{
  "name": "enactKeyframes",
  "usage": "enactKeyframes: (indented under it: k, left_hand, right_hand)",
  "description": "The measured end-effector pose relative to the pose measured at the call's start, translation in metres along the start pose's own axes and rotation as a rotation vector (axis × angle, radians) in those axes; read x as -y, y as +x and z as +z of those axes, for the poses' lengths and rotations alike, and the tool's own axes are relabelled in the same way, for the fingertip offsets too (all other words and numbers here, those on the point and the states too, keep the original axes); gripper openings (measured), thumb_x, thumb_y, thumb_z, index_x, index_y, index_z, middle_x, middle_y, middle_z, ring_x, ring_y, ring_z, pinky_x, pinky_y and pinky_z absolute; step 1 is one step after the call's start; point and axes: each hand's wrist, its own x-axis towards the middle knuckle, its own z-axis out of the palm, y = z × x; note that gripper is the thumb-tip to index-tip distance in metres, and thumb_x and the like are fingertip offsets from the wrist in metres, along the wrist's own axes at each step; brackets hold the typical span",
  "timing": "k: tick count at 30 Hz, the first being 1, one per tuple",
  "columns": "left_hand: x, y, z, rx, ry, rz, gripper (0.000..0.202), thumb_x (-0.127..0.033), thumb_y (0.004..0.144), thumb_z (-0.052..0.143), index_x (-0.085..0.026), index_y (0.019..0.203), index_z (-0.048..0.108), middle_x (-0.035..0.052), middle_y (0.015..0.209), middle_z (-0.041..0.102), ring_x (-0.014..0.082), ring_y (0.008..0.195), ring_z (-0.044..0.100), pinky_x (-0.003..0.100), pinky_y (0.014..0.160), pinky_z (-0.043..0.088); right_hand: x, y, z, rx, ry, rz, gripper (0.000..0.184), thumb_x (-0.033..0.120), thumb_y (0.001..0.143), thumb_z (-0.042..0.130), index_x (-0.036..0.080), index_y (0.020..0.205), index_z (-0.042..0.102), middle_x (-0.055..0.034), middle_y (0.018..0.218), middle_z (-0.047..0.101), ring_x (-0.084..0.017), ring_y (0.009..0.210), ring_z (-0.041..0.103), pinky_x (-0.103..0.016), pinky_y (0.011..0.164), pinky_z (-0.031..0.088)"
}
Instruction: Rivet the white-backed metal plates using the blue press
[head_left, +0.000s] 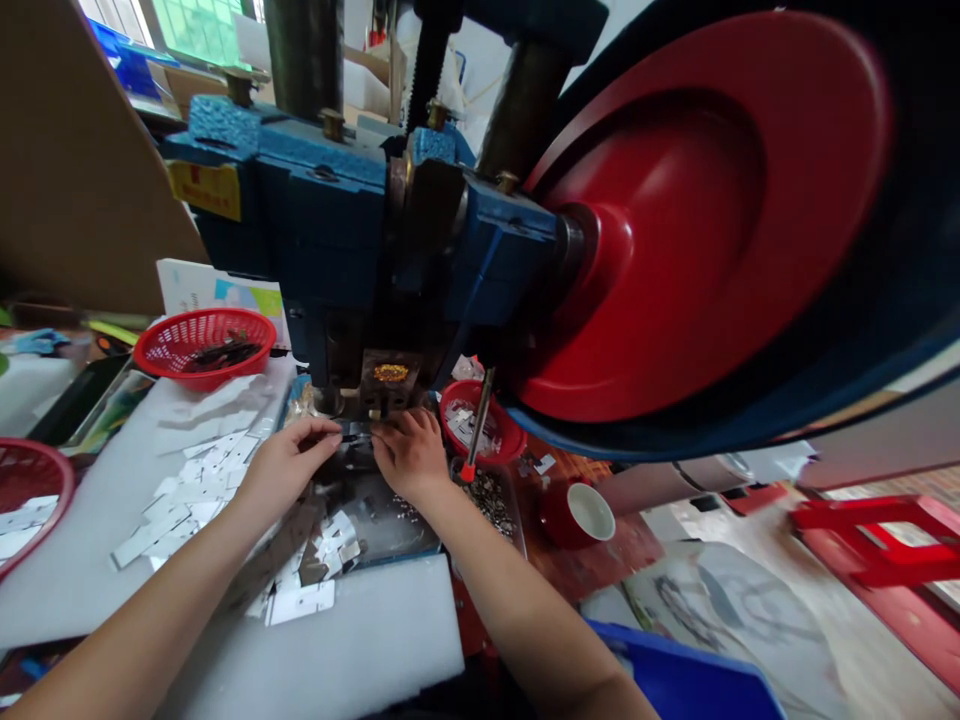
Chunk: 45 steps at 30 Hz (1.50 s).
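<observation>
Just under the blue press (pixel 360 230) at frame centre, left hand (pixel 281 465) and right hand (pixel 411 455) pinching a small metal piece (pixel 358 432) from both sides, likely to seat it square beneath the die. Loose blanks (pixel 199 480) spread at left on white foam (pixel 90 540), within easy reach; red basket (pixel 204 345) behind.
</observation>
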Motion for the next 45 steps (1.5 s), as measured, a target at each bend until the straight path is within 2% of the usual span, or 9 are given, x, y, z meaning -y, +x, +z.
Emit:
enactKeyframes:
  k: [4,9,14,19,27,31,38,42,45]
  left_hand:
    - [-0.004,0.009,0.003,-0.011,0.03,0.002,0.035,-0.048,0.074,0.059,-0.02,0.093,0.067,0.0022,0.085,0.07,0.02,0.078,0.062,0.029,0.07,0.046]
    - [-0.006,0.018,0.009,-0.02,0.127,0.063,0.034,-0.047,0.076,0.056,-0.02,0.093,0.068,0.0022,0.09,0.072,0.0211,0.083,0.063,0.03,0.074,0.047]
    - [-0.008,0.021,0.022,-0.008,0.203,0.09,0.032,-0.043,0.078,0.054,-0.021,0.094,0.07,0.0024,0.094,0.073,0.0228,0.089,0.064,0.03,0.077,0.047]
    - [-0.008,0.025,0.029,-0.046,0.288,0.143,0.031,-0.04,0.078,0.051,-0.02,0.092,0.071,0.0051,0.097,0.072,0.0249,0.094,0.062,0.033,0.082,0.046]
    - [0.008,0.036,0.031,-0.039,0.368,0.229,0.031,-0.039,0.076,0.051,-0.02,0.092,0.07,0.0076,0.098,0.07,0.0266,0.099,0.059,0.039,0.091,0.043]
    - [0.014,0.041,0.033,-0.007,0.353,0.256,0.035,-0.035,0.076,0.047,-0.017,0.097,0.068,0.0079,0.099,0.07,0.0253,0.097,0.06,0.038,0.088,0.046]
    - [0.012,0.04,0.032,-0.015,0.381,0.322,0.033,-0.035,0.078,0.047,-0.017,0.096,0.068,0.0092,0.1,0.067,0.0256,0.1,0.059,0.038,0.091,0.045]
    - [0.009,0.04,0.028,0.033,0.409,0.398,0.031,-0.031,0.079,0.048,-0.018,0.098,0.068,0.0098,0.107,0.063,0.0262,0.106,0.056,0.039,0.098,0.041]
    - [0.009,0.041,0.028,0.078,0.408,0.442,0.03,-0.027,0.078,0.047,-0.019,0.097,0.069,0.0083,0.11,0.062,0.0242,0.106,0.056,0.037,0.098,0.042]
  right_hand:
    - [0.0,-0.001,-0.003,-0.001,-0.008,-0.044,0.02,0.034,0.089,0.053,0.029,0.101,0.068,-0.002,0.105,0.064,-0.022,0.105,0.048,-0.043,0.105,0.025]
    - [-0.004,0.004,0.001,-0.005,0.189,0.052,0.022,0.033,0.091,0.05,0.025,0.093,0.07,-0.0037,0.1,0.066,-0.019,0.102,0.054,-0.036,0.095,0.038]
    - [-0.009,-0.001,0.007,-0.142,0.352,0.096,0.023,0.026,0.092,0.047,0.021,0.099,0.068,-0.0048,0.102,0.066,-0.017,0.101,0.056,-0.033,0.091,0.043]
    - [-0.008,-0.007,0.004,-0.095,0.232,0.06,0.02,0.027,0.089,0.053,0.026,0.102,0.068,-0.0013,0.111,0.065,-0.02,0.115,0.048,-0.04,0.104,0.031]
    - [-0.001,-0.003,-0.005,0.027,0.033,0.044,0.023,0.042,0.088,0.055,0.032,0.105,0.066,-0.0001,0.118,0.062,-0.025,0.121,0.043,-0.051,0.109,0.019]
    - [0.004,0.0,-0.009,0.046,0.0,0.046,0.021,0.041,0.089,0.054,0.031,0.102,0.067,-0.0004,0.115,0.064,-0.025,0.12,0.044,-0.052,0.109,0.019]
    - [0.003,-0.008,-0.01,0.049,-0.001,0.015,0.028,0.045,0.089,0.053,0.031,0.111,0.064,-0.0006,0.12,0.062,-0.025,0.122,0.043,-0.051,0.108,0.023]
    - [0.005,-0.004,-0.013,0.053,-0.046,0.017,0.025,0.045,0.087,0.056,0.031,0.105,0.066,-0.0008,0.122,0.061,-0.027,0.122,0.043,-0.053,0.108,0.021]
    - [0.004,0.001,-0.015,0.071,0.003,0.028,0.021,0.042,0.087,0.058,0.031,0.102,0.068,-0.0001,0.117,0.064,-0.024,0.119,0.046,-0.047,0.106,0.028]
